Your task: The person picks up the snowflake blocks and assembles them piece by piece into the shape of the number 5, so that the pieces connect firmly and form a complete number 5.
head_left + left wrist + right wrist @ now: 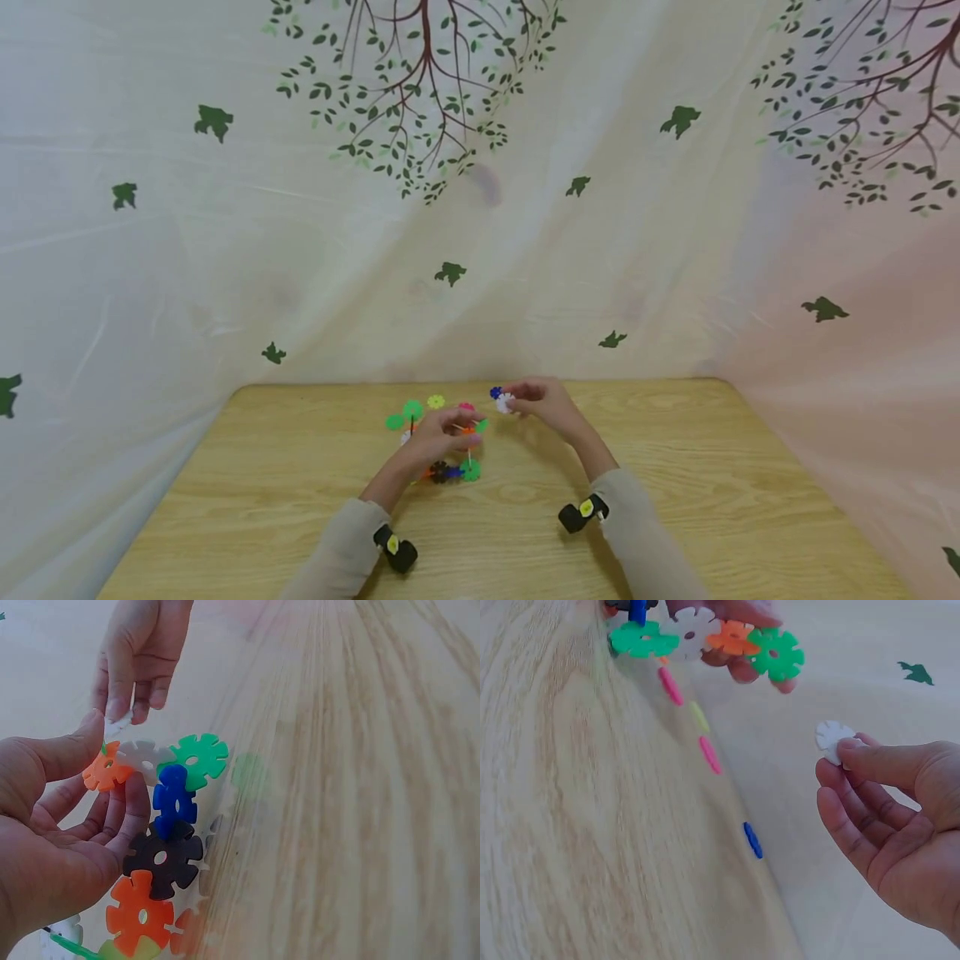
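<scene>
My left hand (pixel 438 435) pinches an orange disc (pixel 102 771) in a chain of notched plastic snowflake discs. From there the chain runs through a white disc (pixel 144 756), a green disc (pixel 192 760), a blue disc (pixel 175 801) and a black disc (pixel 166 859) to another orange disc (pixel 126 909). At the chain's free end, a green disc (pixel 777 654) shows in the right wrist view. My right hand (pixel 546 406) pinches a loose white snowflake disc (pixel 832 739) between thumb and fingers, a short way from that end.
Loose discs lie along the table's far side: a blue disc (pixel 752 840), a pink disc (pixel 709 754) and a yellow disc (pixel 436 402) among them. The wooden table (pixel 675 483) meets a hanging cloth (pixel 525 317) printed with trees and birds at its back edge.
</scene>
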Demonstrator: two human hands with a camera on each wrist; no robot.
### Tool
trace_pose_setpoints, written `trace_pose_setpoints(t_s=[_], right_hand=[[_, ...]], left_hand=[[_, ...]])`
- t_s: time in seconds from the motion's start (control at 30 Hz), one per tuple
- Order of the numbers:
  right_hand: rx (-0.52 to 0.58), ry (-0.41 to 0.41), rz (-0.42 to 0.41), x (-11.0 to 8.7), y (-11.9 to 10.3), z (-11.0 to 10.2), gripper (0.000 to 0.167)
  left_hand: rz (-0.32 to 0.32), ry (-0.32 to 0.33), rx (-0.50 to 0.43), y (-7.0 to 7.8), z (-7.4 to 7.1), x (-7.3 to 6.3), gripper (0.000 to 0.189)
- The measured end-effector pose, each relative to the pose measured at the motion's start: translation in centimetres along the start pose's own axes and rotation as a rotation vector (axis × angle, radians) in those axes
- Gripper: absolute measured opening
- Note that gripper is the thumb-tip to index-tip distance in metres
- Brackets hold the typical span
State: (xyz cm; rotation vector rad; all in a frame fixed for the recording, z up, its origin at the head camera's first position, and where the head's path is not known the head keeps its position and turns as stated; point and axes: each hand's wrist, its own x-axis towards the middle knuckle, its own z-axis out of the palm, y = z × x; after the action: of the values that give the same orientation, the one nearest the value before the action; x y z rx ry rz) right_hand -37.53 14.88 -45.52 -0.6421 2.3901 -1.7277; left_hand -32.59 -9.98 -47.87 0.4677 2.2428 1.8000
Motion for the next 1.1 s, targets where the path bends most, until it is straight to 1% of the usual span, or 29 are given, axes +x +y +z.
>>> trace_pose_setpoints(t_s=[0.1, 0.27, 0.4, 0.53, 0.77, 0.93, 1.1], right_hand=[[0.035, 0.011, -0.005, -0.2, -0.5, 0.2, 0.026], [0.081, 0.024, -0.030, -0.5, -0.8, 0.7, 0.023], [0.124, 0.019, -0.067, -0.5, -0.8, 1.3, 0.023], [0.151, 0.005, -0.087, -0.5, -1.0, 1.8, 0.023], [0.157, -0.016, -0.111, -0.4, -1.4, 2.3, 0.029], [0.128, -0.022, -0.103, -0.4, -1.3, 2.5, 0.027], [0.130, -0.025, -0.097, -0.4, -1.1, 2.8, 0.024]], left_hand=[[-0.001, 0.001, -0.007, -0.1, 0.0, 0.0, 0.034], [-0.016, -0.030, -0.024, 0.0, 0.0, 0.0, 0.036], [-0.019, -0.040, -0.028, 0.3, -0.2, -0.2, 0.039], [-0.019, -0.036, -0.023, 0.5, -0.4, -0.3, 0.041], [-0.007, -0.041, -0.023, 0.6, -0.7, -0.1, 0.039], [-0.005, -0.043, -0.015, 0.4, -0.7, 0.0, 0.037], [-0.001, -0.052, -0.001, 0.3, -0.7, -0.1, 0.039]])
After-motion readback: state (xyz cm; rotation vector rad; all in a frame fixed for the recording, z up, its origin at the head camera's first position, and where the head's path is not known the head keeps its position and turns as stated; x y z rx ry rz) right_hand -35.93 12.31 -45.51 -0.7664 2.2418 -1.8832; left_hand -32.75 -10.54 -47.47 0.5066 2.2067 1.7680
